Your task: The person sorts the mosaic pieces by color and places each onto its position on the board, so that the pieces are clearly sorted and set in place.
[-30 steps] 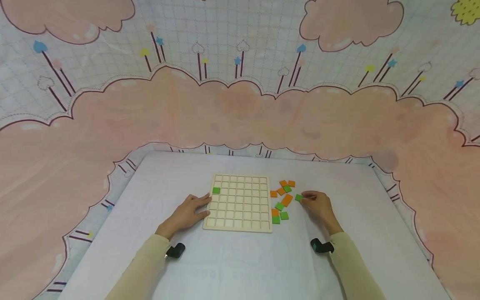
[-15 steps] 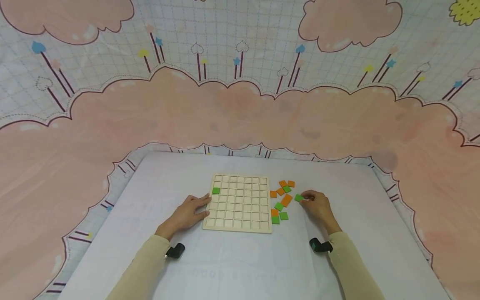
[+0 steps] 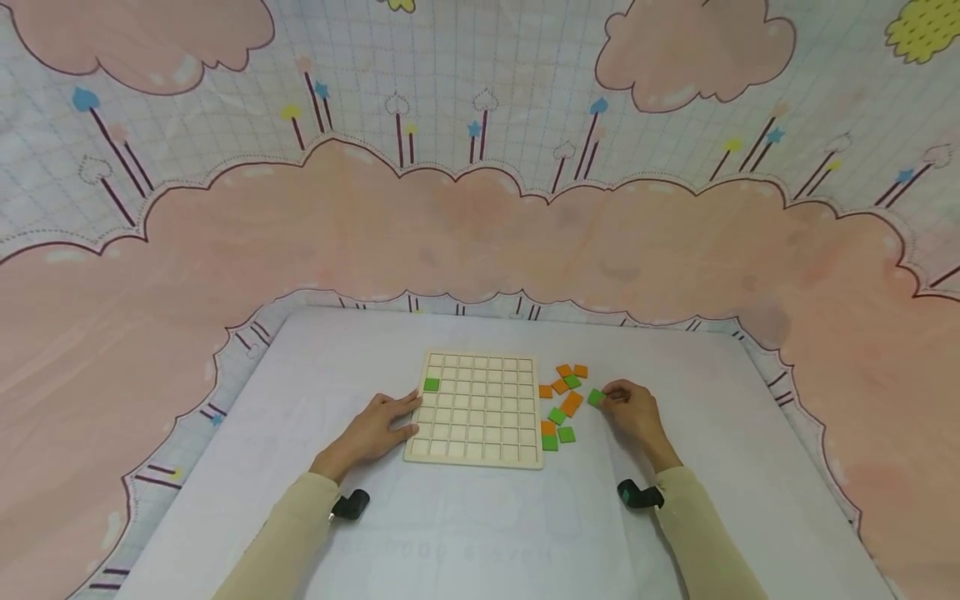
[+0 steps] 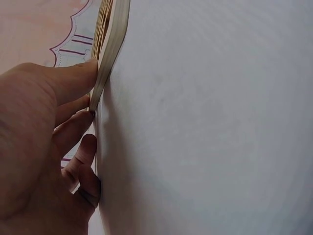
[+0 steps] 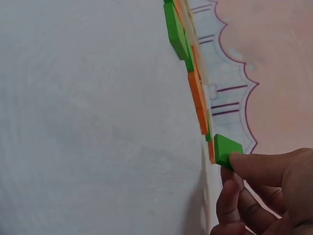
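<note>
A pale wooden grid board (image 3: 477, 416) lies on the white table, with one green tile (image 3: 432, 384) in a cell of its leftmost column near the top. My left hand (image 3: 369, 430) rests on the table, thumb and fingertips touching the board's left edge; the left wrist view shows the thumb (image 4: 78, 81) against the board's side. Right of the board, my right hand (image 3: 633, 417) pinches a green square tile (image 5: 226, 151) between thumb and fingers. That tile appears tilted, just beyond the loose ones.
Several loose orange tiles (image 3: 572, 404) and green tiles (image 3: 566, 435) lie scattered between the board and my right hand, some touching or overlapping. White cloth covers the table (image 3: 465, 533). A cloud-patterned backdrop (image 3: 480, 229) stands behind it.
The view tips up slightly, so the table scene sits a little lower. The held green tile looks somewhat more tilted in my right hand. My left hand stays at the board's edge.
</note>
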The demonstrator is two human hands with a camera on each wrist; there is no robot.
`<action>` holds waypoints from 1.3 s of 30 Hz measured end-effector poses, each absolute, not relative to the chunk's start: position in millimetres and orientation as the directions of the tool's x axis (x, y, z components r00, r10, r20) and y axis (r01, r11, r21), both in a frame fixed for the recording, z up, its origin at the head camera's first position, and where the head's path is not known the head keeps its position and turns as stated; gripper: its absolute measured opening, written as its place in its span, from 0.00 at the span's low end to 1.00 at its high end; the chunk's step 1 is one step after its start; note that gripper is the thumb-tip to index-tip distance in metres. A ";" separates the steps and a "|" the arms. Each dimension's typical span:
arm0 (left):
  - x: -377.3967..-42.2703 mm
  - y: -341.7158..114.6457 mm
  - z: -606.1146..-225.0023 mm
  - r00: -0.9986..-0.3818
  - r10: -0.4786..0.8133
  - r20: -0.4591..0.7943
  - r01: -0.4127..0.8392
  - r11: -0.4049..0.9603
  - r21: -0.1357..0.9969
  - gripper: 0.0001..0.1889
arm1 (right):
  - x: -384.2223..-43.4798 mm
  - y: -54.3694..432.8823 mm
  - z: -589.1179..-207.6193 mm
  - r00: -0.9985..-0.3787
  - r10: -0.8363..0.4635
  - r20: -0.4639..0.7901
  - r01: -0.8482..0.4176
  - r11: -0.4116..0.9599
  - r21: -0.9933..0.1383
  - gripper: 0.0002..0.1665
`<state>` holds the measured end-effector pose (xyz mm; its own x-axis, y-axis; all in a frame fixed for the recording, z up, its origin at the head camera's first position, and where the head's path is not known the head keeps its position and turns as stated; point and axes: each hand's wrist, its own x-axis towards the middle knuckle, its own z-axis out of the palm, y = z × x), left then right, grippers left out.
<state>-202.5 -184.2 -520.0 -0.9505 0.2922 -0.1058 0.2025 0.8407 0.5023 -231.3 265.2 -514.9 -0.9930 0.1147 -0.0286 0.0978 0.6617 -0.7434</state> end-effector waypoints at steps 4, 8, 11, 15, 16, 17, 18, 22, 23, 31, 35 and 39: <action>-202.0 -184.6 -519.9 -0.952 0.290 -0.104 0.199 0.838 0.509 0.29 | -231.7 259.9 -509.0 -0.993 0.113 -0.017 0.086 0.640 -0.763 0.12; -201.5 -185.6 -519.9 -0.950 0.298 -0.096 0.209 0.831 0.516 0.29 | -230.7 252.5 -501.5 -0.995 0.102 -0.003 0.066 0.622 -0.780 0.12; -201.0 -186.3 -520.9 -0.947 0.307 -0.091 0.219 0.828 0.517 0.28 | -230.4 246.5 -497.5 -0.996 0.090 0.005 0.052 0.620 -0.783 0.12; -200.5 -187.1 -522.2 -0.947 0.309 -0.088 0.221 0.826 0.518 0.28 | -231.7 237.3 -493.3 -0.997 0.073 0.009 0.039 0.623 -0.781 0.14; -200.5 -187.3 -522.2 -0.948 0.307 -0.087 0.219 0.825 0.520 0.28 | -232.3 234.5 -492.1 -0.997 0.073 0.008 0.039 0.623 -0.781 0.14; -200.5 -187.6 -522.5 -0.948 0.307 -0.085 0.220 0.824 0.521 0.28 | -232.8 231.7 -490.5 -0.997 0.072 0.005 0.041 0.619 -0.784 0.14; -200.6 -187.7 -522.6 -0.948 0.308 -0.083 0.222 0.823 0.522 0.28 | -233.6 229.0 -489.3 -0.997 0.072 0.005 0.041 0.618 -0.785 0.14; -200.7 -187.6 -522.6 -0.947 0.311 -0.075 0.229 0.823 0.519 0.28 | -235.3 217.7 -484.4 -0.997 0.075 0.007 0.040 0.611 -0.791 0.13; -200.7 -187.4 -522.5 -0.947 0.311 -0.075 0.229 0.823 0.520 0.28 | -235.6 215.0 -483.3 -0.997 0.072 0.010 0.036 0.610 -0.792 0.13; -201.7 -186.3 -523.6 -0.951 0.298 -0.082 0.212 0.823 0.527 0.28 | -238.7 193.7 -481.6 -0.999 0.046 -0.007 0.032 0.559 -0.828 0.11; -201.1 -186.1 -523.6 -0.951 0.299 -0.077 0.219 0.829 0.515 0.29 | -239.7 184.0 -481.3 -1.000 0.027 -0.017 0.028 0.535 -0.844 0.10; -200.1 -185.2 -522.4 -0.950 0.305 -0.070 0.229 0.830 0.508 0.29 | -240.5 173.2 -481.3 -1.000 0.014 -0.018 0.023 0.533 -0.846 0.09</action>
